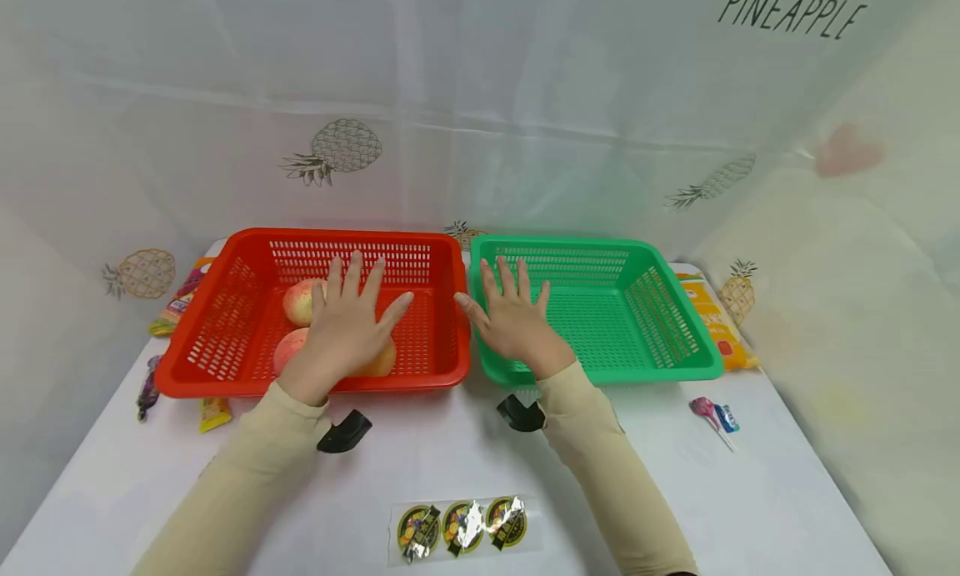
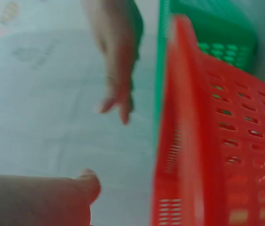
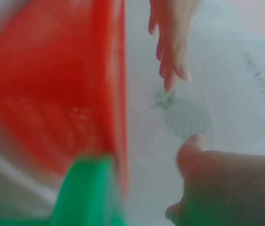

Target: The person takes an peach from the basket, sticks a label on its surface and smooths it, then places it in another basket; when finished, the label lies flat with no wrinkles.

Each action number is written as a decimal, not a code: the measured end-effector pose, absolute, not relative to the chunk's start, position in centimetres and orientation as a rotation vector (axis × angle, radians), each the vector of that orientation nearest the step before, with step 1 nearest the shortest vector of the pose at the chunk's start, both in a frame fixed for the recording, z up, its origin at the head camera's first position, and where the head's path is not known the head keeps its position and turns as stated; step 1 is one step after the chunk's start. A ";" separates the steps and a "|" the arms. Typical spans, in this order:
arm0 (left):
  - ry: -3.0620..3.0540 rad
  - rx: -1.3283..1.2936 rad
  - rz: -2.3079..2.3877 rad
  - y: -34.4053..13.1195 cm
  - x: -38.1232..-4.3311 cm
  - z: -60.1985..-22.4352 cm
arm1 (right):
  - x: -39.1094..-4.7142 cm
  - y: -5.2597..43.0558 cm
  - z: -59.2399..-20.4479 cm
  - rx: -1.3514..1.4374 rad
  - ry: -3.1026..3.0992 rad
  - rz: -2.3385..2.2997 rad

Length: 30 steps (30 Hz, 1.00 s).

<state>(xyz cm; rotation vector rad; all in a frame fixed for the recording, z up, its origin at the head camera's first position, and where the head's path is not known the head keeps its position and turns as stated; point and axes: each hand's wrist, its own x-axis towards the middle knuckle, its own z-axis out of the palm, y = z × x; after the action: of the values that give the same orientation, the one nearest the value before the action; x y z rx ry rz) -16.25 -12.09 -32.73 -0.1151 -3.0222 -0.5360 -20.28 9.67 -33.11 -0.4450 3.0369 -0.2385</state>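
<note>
My left hand (image 1: 348, 326) is held over the front of the red basket (image 1: 442, 384), fingers spread and holding nothing. Inside that basket lie round red-and-yellow fruits, among them one fruit (image 1: 297, 303) by the fingers and an orange-yellow fruit (image 1: 384, 361) partly covered by the hand. Over the left end of the green basket (image 1: 600, 334) is my right hand (image 1: 517, 318), its fingers also spread with nothing in them. In the left wrist view the left thumb (image 2: 43, 200) shows beside the red basket's rim. The right thumb (image 3: 226, 183) appears in the right wrist view.
Snack bags lie outside the baskets: a colourful one (image 1: 180, 297) at left, an orange one (image 1: 716, 322) at right. Purple (image 1: 148, 388) and yellow (image 1: 215, 413) wrapped sweets, a lollipop (image 1: 708, 413), and a blue sweet (image 1: 726, 418) are nearby. A sticker strip (image 1: 463, 530) lies in front.
</note>
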 end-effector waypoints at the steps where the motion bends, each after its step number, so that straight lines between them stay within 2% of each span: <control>1: -2.995 -0.118 -0.540 -12.6 -15.5 -32.4 | -19.9 9.5 -32.9 -0.465 3.046 -0.245; 6: -2.847 -0.106 -0.576 -16.3 -11.2 -31.8 | -17.5 7.7 -31.8 -0.672 3.093 -0.338; 12: -2.734 0.124 -0.610 -22.3 -7.8 -34.8 | -16.0 4.0 -32.0 -0.894 2.990 -0.400; 18: -2.609 0.334 -0.739 -24.1 -7.3 -38.3 | -17.0 0.5 -33.4 -0.777 2.884 -0.520; 25: -2.405 0.364 -0.785 -23.8 -7.8 -40.2 | -18.5 -1.6 -34.3 -0.596 2.731 -0.497; 30: -2.372 0.375 -0.775 -23.8 -7.7 -40.5 | -18.9 -2.5 -35.0 -0.615 2.634 -0.463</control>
<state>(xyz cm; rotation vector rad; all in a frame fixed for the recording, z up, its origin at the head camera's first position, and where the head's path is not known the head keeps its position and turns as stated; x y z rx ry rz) -7.68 -23.76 -40.48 0.3751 -2.3717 -0.7753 -18.86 -2.51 -35.04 -0.6154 2.6338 -0.4629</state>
